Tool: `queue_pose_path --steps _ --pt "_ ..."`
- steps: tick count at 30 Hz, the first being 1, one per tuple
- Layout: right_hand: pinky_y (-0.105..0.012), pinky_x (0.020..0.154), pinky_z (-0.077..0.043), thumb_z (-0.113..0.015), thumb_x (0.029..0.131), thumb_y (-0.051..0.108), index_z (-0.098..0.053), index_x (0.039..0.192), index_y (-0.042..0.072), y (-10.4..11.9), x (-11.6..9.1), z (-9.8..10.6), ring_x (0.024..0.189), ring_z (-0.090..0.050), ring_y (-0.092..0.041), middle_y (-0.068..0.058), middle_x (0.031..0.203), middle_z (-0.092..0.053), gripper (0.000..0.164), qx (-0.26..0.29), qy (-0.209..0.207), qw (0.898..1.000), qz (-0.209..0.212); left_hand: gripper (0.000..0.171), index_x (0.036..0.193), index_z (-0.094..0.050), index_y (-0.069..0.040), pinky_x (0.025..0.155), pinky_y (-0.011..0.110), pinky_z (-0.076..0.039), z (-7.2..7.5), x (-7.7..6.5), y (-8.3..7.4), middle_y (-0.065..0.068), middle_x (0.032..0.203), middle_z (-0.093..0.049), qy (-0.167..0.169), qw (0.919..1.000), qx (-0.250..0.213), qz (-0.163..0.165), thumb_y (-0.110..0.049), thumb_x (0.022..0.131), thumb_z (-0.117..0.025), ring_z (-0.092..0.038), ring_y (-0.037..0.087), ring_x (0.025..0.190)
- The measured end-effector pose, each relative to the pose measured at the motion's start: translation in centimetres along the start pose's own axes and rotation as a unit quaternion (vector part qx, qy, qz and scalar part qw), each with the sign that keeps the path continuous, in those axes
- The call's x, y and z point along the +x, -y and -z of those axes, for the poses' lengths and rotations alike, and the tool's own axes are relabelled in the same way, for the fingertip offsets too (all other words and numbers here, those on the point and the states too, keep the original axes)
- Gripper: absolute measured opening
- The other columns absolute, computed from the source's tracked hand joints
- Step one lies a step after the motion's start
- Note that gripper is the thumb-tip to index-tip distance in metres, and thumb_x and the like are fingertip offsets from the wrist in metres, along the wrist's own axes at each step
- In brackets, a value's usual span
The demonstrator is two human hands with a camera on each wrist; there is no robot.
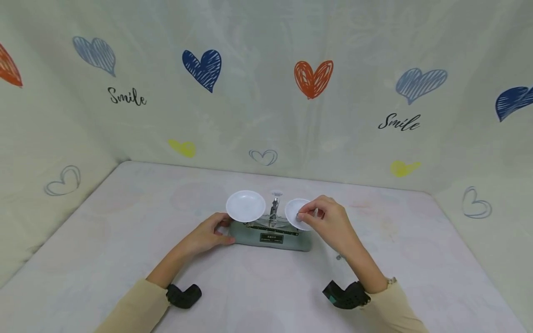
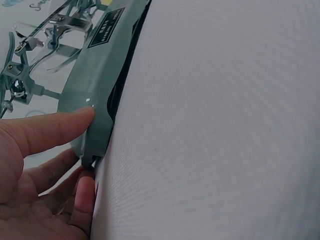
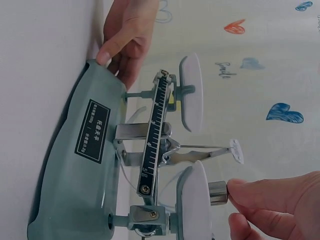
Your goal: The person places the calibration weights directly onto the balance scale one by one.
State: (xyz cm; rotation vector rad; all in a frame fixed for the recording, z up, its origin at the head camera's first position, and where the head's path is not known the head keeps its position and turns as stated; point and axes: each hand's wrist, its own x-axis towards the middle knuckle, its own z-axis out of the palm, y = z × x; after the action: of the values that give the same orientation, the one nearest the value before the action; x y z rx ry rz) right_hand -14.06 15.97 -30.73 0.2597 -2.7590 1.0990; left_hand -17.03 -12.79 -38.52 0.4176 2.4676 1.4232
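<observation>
A green-grey balance scale point(image 1: 270, 238) with a dark label stands on the table, its beam marked with a ruled scale. My left hand point(image 1: 204, 235) grips the left end of its base, thumb point(image 2: 65, 129) on the front face and fingers curled round the end. The left white pan point(image 1: 245, 206) carries nothing. Over the right white pan point(image 3: 195, 202), my right hand point(image 1: 331, 222) pinches a small metal cylinder weight point(image 3: 218, 193) between thumb and fingertips. The weight's base meets the pan in the right wrist view.
A small metal piece point(image 1: 339, 257) lies on the pale tabletop point(image 1: 258, 286) beside my right forearm. Behind the table hangs a light curtain point(image 1: 258, 111) printed with hearts and the word Smile. Black wrist cameras point(image 1: 183, 296) sit at both cuffs.
</observation>
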Motion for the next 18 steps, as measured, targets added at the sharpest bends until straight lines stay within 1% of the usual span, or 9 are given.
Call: queue_pose_path --steps 5,11,15,18 --pt "-0.026 0.064 -0.037 -0.071 0.077 0.016 -0.07 0.08 0.011 0.4 0.2 -0.7 0.079 -0.045 -0.019 -0.003 0.081 -0.061 0.006 -0.007 -0.017 1.0 -0.004 0.064 0.129 -0.043 0.002 0.094 0.048 -0.04 0.0 0.0 0.1 0.022 0.128 -0.044 0.0 1.0 -0.001 0.005 -0.011 0.074 -0.072 -0.043 0.036 0.117" --pt "-0.026 0.064 -0.035 -0.071 0.076 0.013 -0.071 0.078 0.009 0.8 0.4 -1.3 0.079 -0.044 -0.017 -0.003 0.079 -0.059 0.005 -0.026 -0.042 0.999 0.005 0.064 0.129 -0.043 0.002 0.092 0.046 -0.042 -0.2 0.1 0.2 0.021 0.128 -0.044 0.001 1.0 -0.003 0.003 -0.01 0.074 -0.072 -0.043 0.036 0.117" --pt "-0.026 0.065 -0.035 -0.072 0.075 0.013 -0.072 0.078 0.009 0.7 0.4 -1.5 0.08 -0.044 -0.017 -0.004 0.079 -0.058 0.005 -0.044 -0.047 0.998 0.014 0.063 0.128 -0.044 0.002 0.091 0.046 -0.042 -0.2 0.1 0.2 0.021 0.128 -0.045 0.002 1.0 -0.003 0.002 -0.01 0.073 -0.073 -0.043 0.035 0.116" --pt "-0.026 0.064 -0.034 -0.072 0.075 0.013 -0.072 0.079 0.009 0.7 0.4 -1.6 0.081 -0.043 -0.018 -0.004 0.08 -0.057 0.005 -0.054 -0.047 0.997 0.011 0.063 0.128 -0.044 0.002 0.091 0.045 -0.043 -0.2 0.0 0.2 0.021 0.128 -0.045 0.003 1.0 -0.003 0.002 -0.01 0.073 -0.073 -0.043 0.035 0.116"
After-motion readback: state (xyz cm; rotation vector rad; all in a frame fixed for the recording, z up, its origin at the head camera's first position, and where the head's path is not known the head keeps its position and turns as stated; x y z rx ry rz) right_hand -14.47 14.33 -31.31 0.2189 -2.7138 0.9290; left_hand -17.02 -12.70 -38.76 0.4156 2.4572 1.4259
